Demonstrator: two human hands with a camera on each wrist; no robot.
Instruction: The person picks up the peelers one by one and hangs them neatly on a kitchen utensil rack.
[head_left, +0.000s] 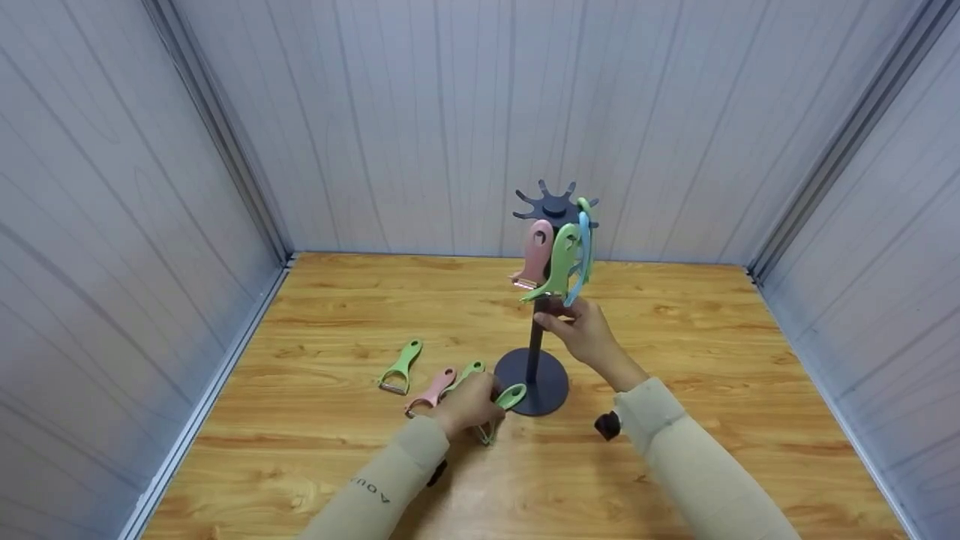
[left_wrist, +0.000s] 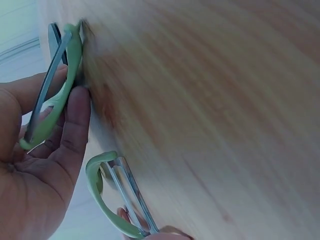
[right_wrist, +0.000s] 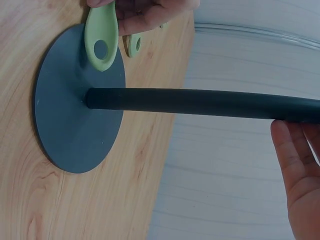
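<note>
My left hand (head_left: 471, 405) holds a green peeler (head_left: 513, 396) low over the table, its handle pointing toward the stand's round base. In the left wrist view, thumb and fingers pinch this peeler around its blade end. My right hand (head_left: 585, 334) grips the pole (right_wrist: 200, 102) of a dark stand, just under the hanging peelers. A pink peeler (head_left: 537, 247), a green peeler (head_left: 564, 259) and a blue peeler (head_left: 583, 251) hang from the stand's spoked top (head_left: 553, 208), with another green one behind the blue.
On the table left of the stand lie a green peeler (head_left: 405, 364), a pink peeler (head_left: 437, 388) and another green peeler (head_left: 471, 369), partly hidden by my left hand. The stand's disc base (head_left: 546, 401) rests on the wooden table (head_left: 675, 337). Pale panel walls (head_left: 375, 112) enclose it.
</note>
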